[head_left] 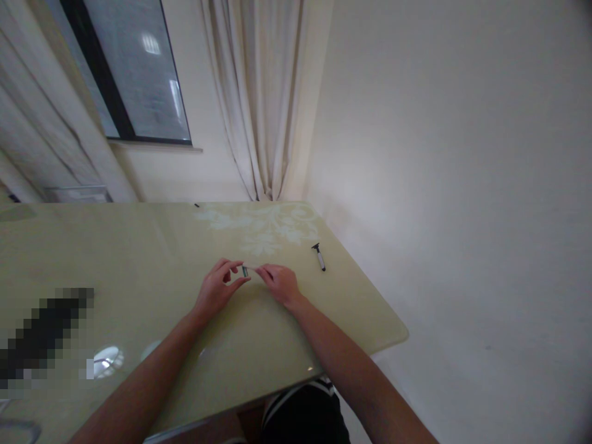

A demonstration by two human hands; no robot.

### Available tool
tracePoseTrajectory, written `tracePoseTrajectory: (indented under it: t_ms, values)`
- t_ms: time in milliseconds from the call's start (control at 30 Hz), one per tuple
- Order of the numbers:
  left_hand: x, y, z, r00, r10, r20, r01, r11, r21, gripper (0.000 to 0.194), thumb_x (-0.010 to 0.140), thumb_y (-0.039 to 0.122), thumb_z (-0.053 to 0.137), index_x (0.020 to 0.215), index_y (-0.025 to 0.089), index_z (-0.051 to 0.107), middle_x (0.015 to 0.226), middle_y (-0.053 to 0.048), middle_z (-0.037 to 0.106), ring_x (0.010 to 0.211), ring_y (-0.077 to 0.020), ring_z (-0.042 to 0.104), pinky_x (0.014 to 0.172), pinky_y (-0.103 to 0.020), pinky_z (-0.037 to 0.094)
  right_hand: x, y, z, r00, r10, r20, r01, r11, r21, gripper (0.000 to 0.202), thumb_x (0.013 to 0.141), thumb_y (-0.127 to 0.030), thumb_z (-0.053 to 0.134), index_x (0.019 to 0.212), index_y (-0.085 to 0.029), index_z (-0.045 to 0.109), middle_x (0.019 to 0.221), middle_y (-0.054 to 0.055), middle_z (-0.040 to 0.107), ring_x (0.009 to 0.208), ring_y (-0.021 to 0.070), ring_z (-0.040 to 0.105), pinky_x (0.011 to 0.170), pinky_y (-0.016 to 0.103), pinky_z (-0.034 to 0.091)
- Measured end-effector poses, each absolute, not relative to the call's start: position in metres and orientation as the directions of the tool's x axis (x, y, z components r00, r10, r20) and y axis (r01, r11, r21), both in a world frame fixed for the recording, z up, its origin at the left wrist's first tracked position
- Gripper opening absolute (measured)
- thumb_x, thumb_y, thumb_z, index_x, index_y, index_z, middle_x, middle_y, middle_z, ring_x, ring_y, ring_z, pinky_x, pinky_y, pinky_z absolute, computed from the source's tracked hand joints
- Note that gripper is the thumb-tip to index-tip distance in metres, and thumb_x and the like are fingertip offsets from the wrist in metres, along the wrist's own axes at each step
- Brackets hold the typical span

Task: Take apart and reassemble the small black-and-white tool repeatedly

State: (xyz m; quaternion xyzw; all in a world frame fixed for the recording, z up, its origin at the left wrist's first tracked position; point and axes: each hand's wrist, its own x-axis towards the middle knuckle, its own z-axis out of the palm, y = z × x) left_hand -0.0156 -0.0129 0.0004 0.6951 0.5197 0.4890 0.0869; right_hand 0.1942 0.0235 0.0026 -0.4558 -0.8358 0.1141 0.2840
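Over the table, my left hand [221,282] pinches a small dark green piece [245,271] between thumb and fingertips. It is too small for me to make out its kind. Close on its right, my right hand [279,282] is closed, with thumb and index finger pressed on one end of a thin pale strip [251,267]. The strip reaches across to the top of the green piece and seems to touch it. To the right of both hands, apart from them, a razor [319,257] with a black head and grey handle lies on the tabletop.
The pale green glossy table [351,308] has a white floral pattern and ends at the wall on the right. A tiny dark object [197,205] lies by its far edge. At the left is a blurred-out dark shape [46,333]. Curtains [259,92] hang behind.
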Motion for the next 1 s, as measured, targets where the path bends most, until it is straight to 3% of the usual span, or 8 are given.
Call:
tracePoseTrajectory:
  t_ms: [67,167,300,433,533,667,767,1000]
  values:
    - [-0.015,-0.0133,0.001,-0.024,0.805,0.593,0.633,-0.447,0.632,0.04,0.085,0.054,0.071,0.108,0.021,0.072,0.083,0.0,0.059,0.06,-0.012,0.049,0.059,-0.026,0.047,0.1944,0.0237,0.0021,-0.376,0.844,0.382,0.71,0.527,-0.467,0.051,0.109,-0.054,0.035,0.099,-0.024,0.076,0.093,0.004,0.077,0.083,0.016,0.068,0.07,0.023,0.039]
    - [-0.0142,-0.0132,0.0013,-0.031,0.802,0.596,0.631,-0.447,0.634,0.041,0.085,0.054,0.071,0.109,0.022,0.072,0.083,0.0,0.06,0.06,-0.0121,0.05,0.059,-0.026,0.047,0.1944,0.0244,0.0012,-0.459,0.801,0.385,0.652,0.598,-0.467,0.051,0.108,-0.056,0.036,0.102,-0.025,0.076,0.095,0.003,0.077,0.085,0.0151,0.067,0.072,0.022,0.039]
    - [-0.0134,-0.0125,0.0005,-0.023,0.8,0.6,0.632,-0.453,0.629,0.04,0.085,0.053,0.072,0.109,0.022,0.073,0.083,0.0,0.059,0.061,-0.0121,0.05,0.059,-0.026,0.047,0.1943,0.0248,0.0018,-0.338,0.867,0.367,0.72,0.489,-0.492,0.057,0.108,-0.057,0.032,0.094,-0.022,0.076,0.086,0.004,0.075,0.077,0.0156,0.065,0.067,0.024,0.036]
    - [-0.0132,-0.012,-0.0012,-0.017,0.798,0.602,0.63,-0.459,0.626,0.038,0.086,0.051,0.072,0.11,0.022,0.072,0.083,0.0,0.059,0.061,-0.0122,0.05,0.059,-0.026,0.047,0.1947,0.0244,0.0035,-0.432,0.816,0.385,0.648,0.577,-0.496,0.052,0.108,-0.055,0.037,0.095,-0.023,0.075,0.087,0.002,0.076,0.077,0.0143,0.066,0.067,0.023,0.036]
    - [-0.0133,-0.0122,-0.0026,-0.014,0.794,0.608,0.626,-0.467,0.624,0.038,0.086,0.051,0.072,0.111,0.022,0.072,0.084,0.0,0.059,0.061,-0.0119,0.049,0.059,-0.026,0.047,0.1951,0.0249,0.0036,-0.329,0.862,0.386,0.71,0.496,-0.501,0.054,0.109,-0.055,0.035,0.092,-0.022,0.075,0.083,0.003,0.075,0.074,0.0148,0.065,0.065,0.024,0.034]
    - [-0.013,-0.013,-0.0021,-0.01,0.802,0.598,0.635,-0.457,0.623,0.038,0.086,0.05,0.071,0.112,0.022,0.071,0.085,0.0,0.06,0.062,-0.0123,0.05,0.06,-0.026,0.047,0.195,0.0253,0.0029,-0.426,0.817,0.389,0.67,0.574,-0.471,0.052,0.108,-0.056,0.037,0.093,-0.023,0.075,0.084,0.002,0.075,0.075,0.0143,0.065,0.066,0.023,0.034]
    - [-0.0123,-0.0135,0.0004,-0.025,0.805,0.592,0.63,-0.448,0.635,0.038,0.085,0.052,0.072,0.11,0.022,0.072,0.083,0.001,0.06,0.06,-0.0122,0.05,0.059,-0.026,0.047,0.1945,0.0245,0.003,-0.355,0.854,0.38,0.727,0.508,-0.462,0.055,0.108,-0.057,0.036,0.089,-0.022,0.074,0.082,0.003,0.075,0.074,0.0151,0.064,0.064,0.024,0.033]
    - [-0.0111,-0.0124,0.0004,-0.05,0.801,0.596,0.618,-0.444,0.648,0.041,0.084,0.054,0.071,0.108,0.022,0.072,0.082,0.0,0.06,0.059,-0.0119,0.049,0.058,-0.026,0.047,0.1944,0.022,0.004,-0.391,0.835,0.388,0.727,0.538,-0.427,0.053,0.108,-0.056,0.035,0.093,-0.023,0.074,0.086,0.003,0.076,0.076,0.0149,0.066,0.065,0.024,0.034]
